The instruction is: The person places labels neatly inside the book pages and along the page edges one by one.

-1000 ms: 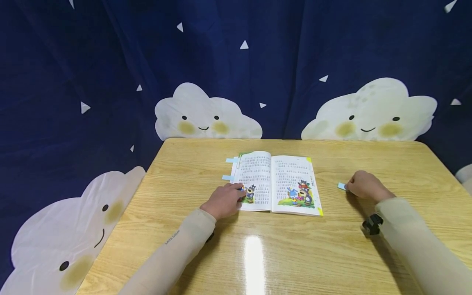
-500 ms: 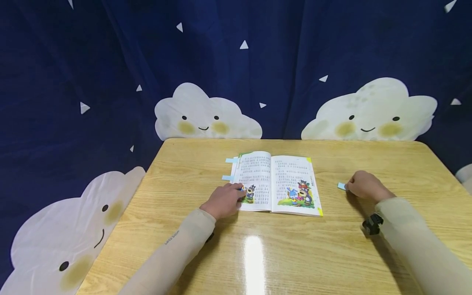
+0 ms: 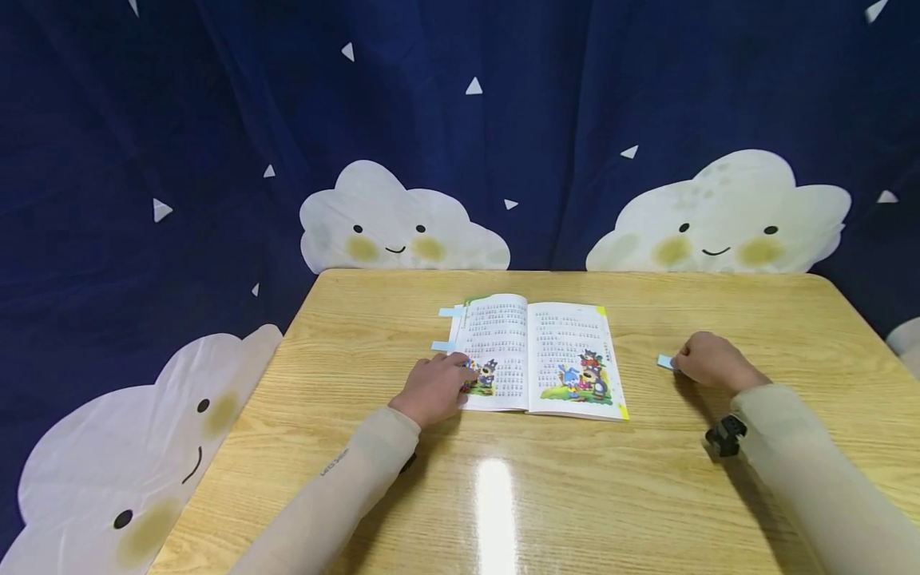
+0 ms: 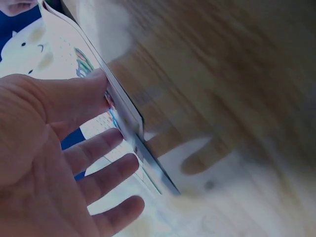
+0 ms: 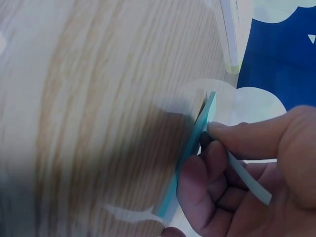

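Note:
An open picture book [image 3: 496, 335] lies on the wooden table, with two light blue tabs [image 3: 443, 346] sticking out past its left edge. The left hand [image 3: 434, 389] rests on the lower left of the book; in the left wrist view its thumb lies on the page and the other fingers [image 4: 111, 180] are spread loosely at the edge. Right of the book, the right hand [image 3: 713, 363] is at a small light blue pad [image 3: 665, 362] on the table. In the right wrist view its fingers curl at the blue pad [image 5: 185, 153], and a pale strip [image 5: 252, 182] is pinched by thumb and finger.
The wooden table [image 3: 402, 303] reaches back to a dark blue curtain [image 3: 546, 120] with white triangles and smiling clouds. A black band [image 3: 726, 436] is on the right wrist. Glare shows on the table below the book.
The left hand's fingers have shifted slightly on the book's lower left page. The right hand stays in place at the blue pad.

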Available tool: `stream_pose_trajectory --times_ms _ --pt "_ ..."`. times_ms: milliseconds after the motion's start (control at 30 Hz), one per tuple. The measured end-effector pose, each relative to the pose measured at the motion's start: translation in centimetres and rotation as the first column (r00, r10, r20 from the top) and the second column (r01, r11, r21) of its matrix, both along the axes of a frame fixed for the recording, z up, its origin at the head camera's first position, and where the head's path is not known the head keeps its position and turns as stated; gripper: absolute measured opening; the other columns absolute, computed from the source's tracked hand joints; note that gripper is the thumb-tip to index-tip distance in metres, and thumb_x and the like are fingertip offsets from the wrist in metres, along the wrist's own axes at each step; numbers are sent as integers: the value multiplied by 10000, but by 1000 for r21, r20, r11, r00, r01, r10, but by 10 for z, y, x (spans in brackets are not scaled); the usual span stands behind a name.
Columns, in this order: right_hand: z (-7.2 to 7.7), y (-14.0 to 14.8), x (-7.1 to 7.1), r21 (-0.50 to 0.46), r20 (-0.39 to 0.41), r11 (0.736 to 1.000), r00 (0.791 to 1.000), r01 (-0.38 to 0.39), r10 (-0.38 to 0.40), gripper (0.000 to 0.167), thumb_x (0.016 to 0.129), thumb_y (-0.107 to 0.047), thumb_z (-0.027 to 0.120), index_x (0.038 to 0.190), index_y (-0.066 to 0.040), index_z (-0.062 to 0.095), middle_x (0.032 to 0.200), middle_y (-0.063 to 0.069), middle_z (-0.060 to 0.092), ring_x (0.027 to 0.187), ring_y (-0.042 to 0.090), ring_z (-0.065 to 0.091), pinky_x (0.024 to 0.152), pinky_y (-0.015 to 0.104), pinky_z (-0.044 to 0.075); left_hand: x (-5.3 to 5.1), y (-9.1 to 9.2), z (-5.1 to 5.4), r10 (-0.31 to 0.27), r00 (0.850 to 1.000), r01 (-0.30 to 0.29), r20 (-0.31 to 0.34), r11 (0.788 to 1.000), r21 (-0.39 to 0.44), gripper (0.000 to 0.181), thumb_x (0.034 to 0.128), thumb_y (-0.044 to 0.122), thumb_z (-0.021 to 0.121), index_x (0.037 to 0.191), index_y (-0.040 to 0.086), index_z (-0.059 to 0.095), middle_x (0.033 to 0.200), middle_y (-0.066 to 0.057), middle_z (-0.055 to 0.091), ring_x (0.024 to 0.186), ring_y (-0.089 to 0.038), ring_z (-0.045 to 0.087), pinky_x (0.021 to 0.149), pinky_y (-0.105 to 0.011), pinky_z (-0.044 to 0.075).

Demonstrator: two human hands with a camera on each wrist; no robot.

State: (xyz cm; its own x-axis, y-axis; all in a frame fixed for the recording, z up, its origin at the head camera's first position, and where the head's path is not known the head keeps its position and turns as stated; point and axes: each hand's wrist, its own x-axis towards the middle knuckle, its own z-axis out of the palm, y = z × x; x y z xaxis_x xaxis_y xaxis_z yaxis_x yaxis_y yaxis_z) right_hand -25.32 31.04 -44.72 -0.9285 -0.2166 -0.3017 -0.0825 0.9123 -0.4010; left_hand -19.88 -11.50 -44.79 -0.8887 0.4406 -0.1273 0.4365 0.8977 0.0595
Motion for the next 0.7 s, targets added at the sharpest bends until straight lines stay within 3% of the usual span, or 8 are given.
stream_pose_trajectory --times_ms 300,533,700 --pt "0 1 -1 -7 -6 1000 1000 1 -1 409 965 -150 505 558 -157 475 507 -73 325 481 93 292 512 260 290 1 5 3 36 999 -36 -40 999 -8 276 918 216 706 1185 289 717 1385 8 597 1215 -289 583 979 -528 493" --pt "1 1 -2 -7 10 1000 1000 0 0 389 972 -153 504 584 -121 522 512 -70 334 485 95 297 515 262 295 1 6 4 68 997 -68 -22 998 -4 244 921 223 710 1158 276 721 1262 20 640 1188 -284 580 1032 -518 457" --pt "0 1 -1 -7 8 1000 1000 -3 3 385 973 -151 506 589 -119 523 516 -68 339 489 95 301 519 264 296 0 7 4 81 997 -81 -13 997 -11 155 906 244 731 1060 257 735 1230 29 657 1165 -272 584 1038 -513 454"
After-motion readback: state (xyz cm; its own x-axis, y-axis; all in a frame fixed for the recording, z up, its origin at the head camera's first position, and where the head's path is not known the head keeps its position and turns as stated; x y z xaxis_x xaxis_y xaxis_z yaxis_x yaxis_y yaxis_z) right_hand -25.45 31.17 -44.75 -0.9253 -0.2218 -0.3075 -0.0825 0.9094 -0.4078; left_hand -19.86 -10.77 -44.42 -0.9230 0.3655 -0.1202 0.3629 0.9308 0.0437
